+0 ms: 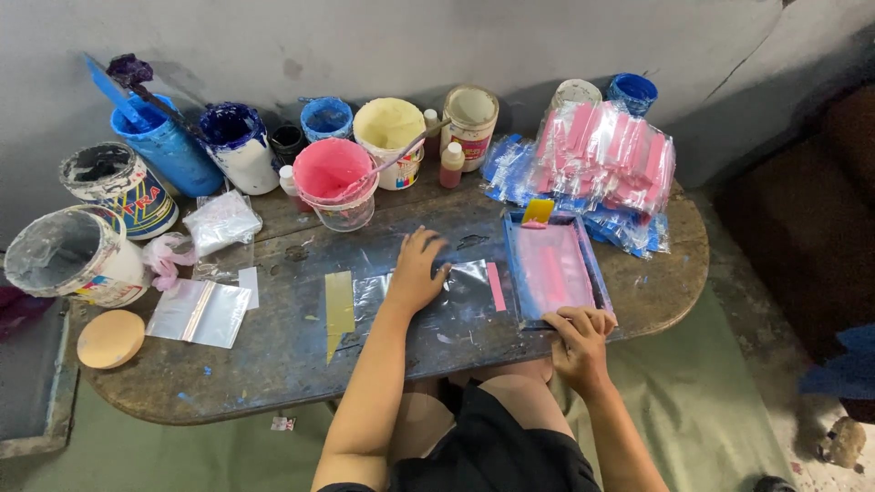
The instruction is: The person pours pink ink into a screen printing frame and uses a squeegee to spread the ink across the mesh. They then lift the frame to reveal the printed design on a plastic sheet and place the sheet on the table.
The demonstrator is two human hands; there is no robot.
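Note:
My left hand (416, 270) lies flat, fingers spread, on a clear plastic bag (460, 292) with a pink strip along its right end, pressing it to the worn blue-stained table (273, 355). My right hand (580, 339) grips the near edge of a small blue-framed printing screen (552, 270) with pink ink inside; the screen lies just right of the bag. A yellow squeegee (538, 211) rests at the screen's far end. A yellow strip (339, 305) lies left of the bag.
Paint tubs line the table's back: a pink ink bucket (334, 180) with a stick, a cream tub (390, 137), blue tubs (164, 146) and grey-crusted cans (77, 255). A heap of pink and blue printed bags (602, 155) sits back right. More clear bags (199, 312) and a round lid (110, 339) lie left.

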